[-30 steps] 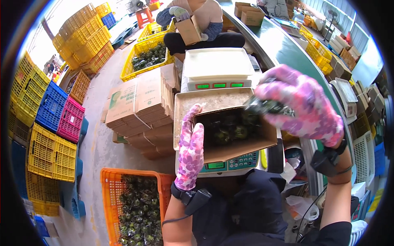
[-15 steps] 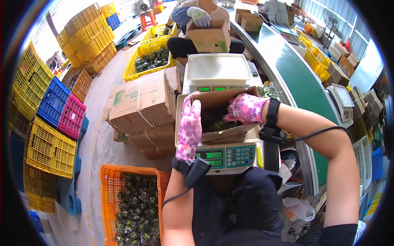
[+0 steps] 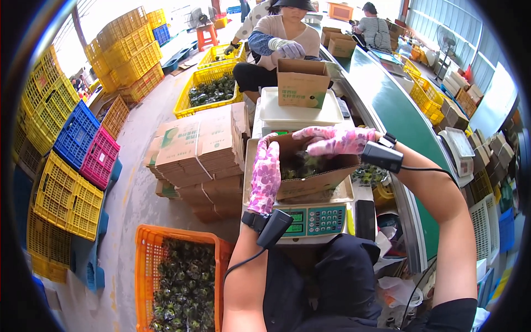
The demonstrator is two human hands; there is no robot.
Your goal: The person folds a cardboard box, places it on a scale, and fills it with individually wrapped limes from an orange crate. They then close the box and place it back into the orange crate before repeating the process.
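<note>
An open cardboard box (image 3: 316, 186) sits tilted on the tray of a scale (image 3: 298, 228) in front of me. Dark green leafy pieces in clear wrapping (image 3: 301, 167) lie inside it. My left hand (image 3: 265, 176), in a pink flowered glove, grips the box's left wall, thumb toward the inside. Gloved alike, my right hand (image 3: 338, 140) reaches in from the right over the far part of the opening. Its fingers are stretched to the left, thumb apart, with nothing visible in them. Both wrists wear small dark devices on straps.
An orange crate (image 3: 145, 276) of wrapped green pieces stands at lower left, by flattened cartons (image 3: 191, 141). Across from me a co-worker's gloved hand (image 3: 287, 48) is at another carton (image 3: 303, 88) on a second scale. A green conveyor belt (image 3: 387, 105) runs along the right.
My right hand has come up out of the box and its fingers have straightened. The co-worker's carton has been lowered onto the far scale. The whole view has shifted slightly.
</note>
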